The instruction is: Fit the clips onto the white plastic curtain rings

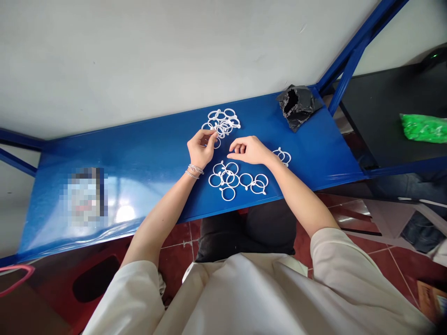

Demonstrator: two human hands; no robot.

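Observation:
My left hand (201, 149) sits at the lower edge of a tangled pile of white plastic rings (221, 122), its fingertips pinched on one ring at the pile's edge. My right hand (246, 150) hovers just above a loose group of similar rings (230, 179), fingers curled and apart, with nothing visible in them. A smaller cluster of rings (282, 157) lies just beyond my right hand. Each ring has a small tab. Thin silver bracelets (194, 171) circle my left wrist.
All the rings lie on a glossy blue metal table (157, 144) set against a white wall (139, 60). A crumpled black plastic bag (296, 106) lies at its far right corner. A pixelated object (85, 197) lies at the left. A green bag (424, 128) rests on a dark surface to the right.

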